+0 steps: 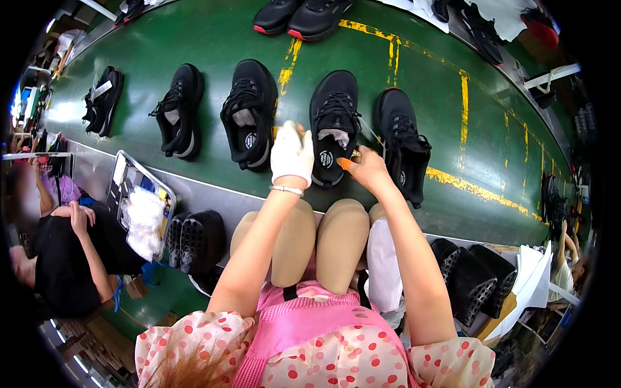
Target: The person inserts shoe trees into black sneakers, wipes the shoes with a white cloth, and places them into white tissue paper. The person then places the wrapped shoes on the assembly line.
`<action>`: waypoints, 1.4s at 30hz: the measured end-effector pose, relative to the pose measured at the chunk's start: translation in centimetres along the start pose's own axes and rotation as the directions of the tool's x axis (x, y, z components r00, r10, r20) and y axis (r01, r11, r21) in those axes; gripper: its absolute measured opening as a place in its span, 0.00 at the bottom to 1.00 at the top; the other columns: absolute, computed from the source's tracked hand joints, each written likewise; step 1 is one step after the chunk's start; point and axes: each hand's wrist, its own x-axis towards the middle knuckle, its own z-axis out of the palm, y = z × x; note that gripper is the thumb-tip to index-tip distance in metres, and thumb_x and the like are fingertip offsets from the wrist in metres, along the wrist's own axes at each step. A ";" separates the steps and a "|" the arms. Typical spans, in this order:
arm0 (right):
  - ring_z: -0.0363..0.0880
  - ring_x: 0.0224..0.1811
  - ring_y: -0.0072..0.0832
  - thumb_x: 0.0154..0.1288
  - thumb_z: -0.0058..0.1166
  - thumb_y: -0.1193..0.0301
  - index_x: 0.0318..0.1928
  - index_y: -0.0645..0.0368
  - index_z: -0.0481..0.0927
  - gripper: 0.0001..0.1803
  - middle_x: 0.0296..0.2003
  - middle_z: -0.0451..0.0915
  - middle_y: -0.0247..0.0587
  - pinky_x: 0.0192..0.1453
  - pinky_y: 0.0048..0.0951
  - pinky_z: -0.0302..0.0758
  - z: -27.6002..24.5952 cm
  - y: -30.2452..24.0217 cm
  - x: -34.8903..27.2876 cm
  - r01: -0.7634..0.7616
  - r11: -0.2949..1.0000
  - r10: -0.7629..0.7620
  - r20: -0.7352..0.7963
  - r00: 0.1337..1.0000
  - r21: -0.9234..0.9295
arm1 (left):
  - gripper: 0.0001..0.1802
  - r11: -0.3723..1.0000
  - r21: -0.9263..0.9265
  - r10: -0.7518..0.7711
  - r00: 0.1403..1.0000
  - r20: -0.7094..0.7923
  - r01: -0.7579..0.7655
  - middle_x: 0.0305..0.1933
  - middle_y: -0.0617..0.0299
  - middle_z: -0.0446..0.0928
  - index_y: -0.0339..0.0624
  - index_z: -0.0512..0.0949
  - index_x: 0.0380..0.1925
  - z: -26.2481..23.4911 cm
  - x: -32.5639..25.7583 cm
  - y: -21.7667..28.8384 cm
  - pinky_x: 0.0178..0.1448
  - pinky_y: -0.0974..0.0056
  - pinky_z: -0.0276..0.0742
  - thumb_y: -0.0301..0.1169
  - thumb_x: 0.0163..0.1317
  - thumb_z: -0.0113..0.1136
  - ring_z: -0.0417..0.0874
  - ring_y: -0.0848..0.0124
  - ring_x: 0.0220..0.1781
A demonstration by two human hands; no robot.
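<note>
A black lace-up sneaker lies on the green table in front of me, toe pointing away, with pale paper stuffed inside. My left hand, in a white glove, is closed at the left side of its collar. At the right side of the heel is my right hand, bare except for orange covers on fingertips, its fingers closed on the collar edge. Another black sneaker lies just right of that hand. To the left of the glove rests a third black sneaker, also holding paper.
More black sneakers lie farther left, and a red-soled pair at the far side. Yellow lines mark the green table. A tray with white bundles and black perforated pieces flank my knees. A person in black sits left.
</note>
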 end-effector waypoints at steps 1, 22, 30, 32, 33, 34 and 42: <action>0.83 0.42 0.47 0.58 0.62 0.59 0.49 0.71 0.76 0.27 0.35 0.83 0.57 0.50 0.39 0.77 0.1 0.1 -0.2 -0.027 0.999 0.027 0.024 0.999 0.018 | 0.17 0.959 -0.204 -0.167 0.974 0.153 0.196 0.33 0.52 0.79 0.39 0.76 0.49 -0.1 -0.5 0.5 0.39 0.59 0.78 0.32 0.60 0.61 0.83 0.59 0.33; 0.80 0.48 0.53 0.47 0.66 0.61 0.38 0.66 0.83 0.22 0.39 0.81 0.64 0.52 0.43 0.76 2.7 -1.1 -0.8 -0.048 0.999 0.047 -0.070 0.996 -0.015 | 0.12 0.973 -0.036 -0.220 0.959 0.179 0.230 0.33 0.43 0.80 0.37 0.83 0.30 8.8 -0.3 2.4 0.44 0.56 0.77 0.34 0.57 0.59 0.82 0.48 0.38; 0.79 0.48 0.53 0.58 0.55 0.60 0.38 0.65 0.84 0.18 0.41 0.80 0.63 0.55 0.44 0.74 0.4 -1.4 -1.9 -0.005 0.991 -0.007 -0.086 0.996 -0.131 | 0.18 0.996 -0.027 -0.064 0.891 0.449 0.085 0.38 0.44 0.81 0.37 0.83 0.35 2.0 -1.6 4.0 0.49 0.57 0.77 0.43 0.60 0.58 0.83 0.50 0.43; 0.79 0.47 0.54 0.59 0.55 0.60 0.42 0.63 0.82 0.19 0.39 0.81 0.62 0.54 0.46 0.75 -0.4 -1.1 -2.5 0.013 0.988 -0.030 -0.106 0.994 -0.152 | 0.15 0.986 -0.163 0.060 0.961 0.271 -0.016 0.36 0.46 0.82 0.38 0.83 0.35 -1.0 -3.3 4.0 0.46 0.58 0.78 0.39 0.61 0.59 0.83 0.52 0.41; 0.79 0.46 0.54 0.60 0.55 0.60 0.44 0.63 0.81 0.20 0.39 0.81 0.62 0.54 0.47 0.74 -0.4 -1.2 -2.8 0.020 0.982 -0.045 -0.133 0.990 -0.187 | 0.12 0.975 -0.215 0.090 0.988 0.127 -0.062 0.36 0.47 0.82 0.38 0.83 0.34 -2.2 -4.1 3.3 0.45 0.59 0.78 0.36 0.61 0.59 0.83 0.53 0.39; 0.80 0.46 0.54 0.61 0.55 0.60 0.46 0.63 0.79 0.20 0.39 0.81 0.61 0.53 0.47 0.75 -0.9 -1.7 -3.1 0.013 0.971 -0.040 -0.112 0.993 -0.240 | 0.09 0.975 -0.210 0.098 0.991 0.091 -0.077 0.35 0.48 0.82 0.38 0.82 0.34 -3.9 -4.8 2.7 0.43 0.60 0.78 0.32 0.61 0.60 0.84 0.54 0.37; 0.81 0.40 0.49 0.57 0.51 0.74 0.46 0.61 0.80 0.16 0.40 0.81 0.51 0.46 0.44 0.78 1.6 -4.7 -10.2 0.553 0.805 -0.577 -0.070 0.813 -0.215 | 0.11 0.958 -0.191 -0.164 0.953 0.253 0.216 0.42 0.49 0.82 0.34 0.82 0.42 -12.5 -12.5 -4.7 0.53 0.64 0.76 0.27 0.64 0.56 0.84 0.61 0.46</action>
